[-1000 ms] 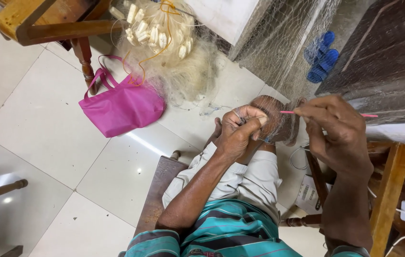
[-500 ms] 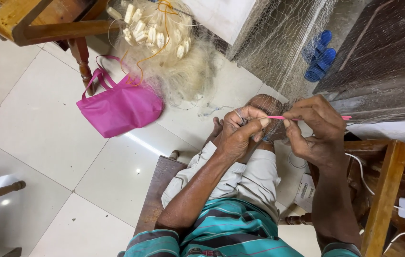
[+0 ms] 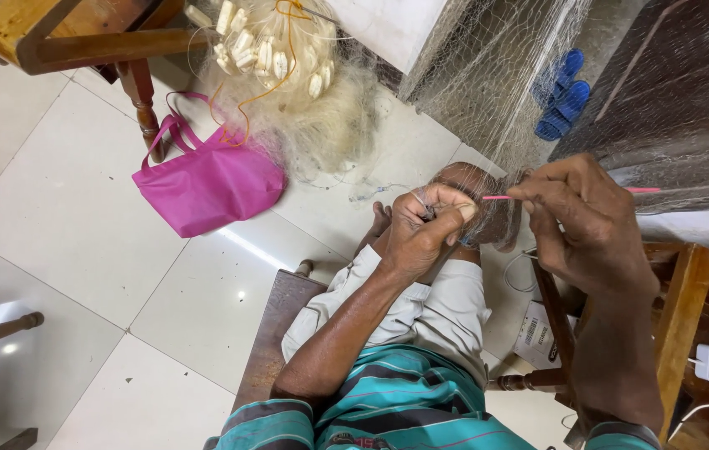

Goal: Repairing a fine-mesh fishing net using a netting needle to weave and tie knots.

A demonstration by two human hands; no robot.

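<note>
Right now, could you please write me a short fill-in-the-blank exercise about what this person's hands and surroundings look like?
1. The right hand pinches a thin ____ needle.
2. The left hand grips fine netting above the person's ____.
3. On the tiled floor lies a ____ bag.
4. A pair of ____ sandals shows behind the netting.

Missing words: pink; knee; pink; blue

My left hand point(image 3: 421, 229) pinches the net point(image 3: 488, 100) over my knee; my right hand point(image 3: 588, 221) grips a pink needle point(image 3: 498, 197) just beside it.
</note>
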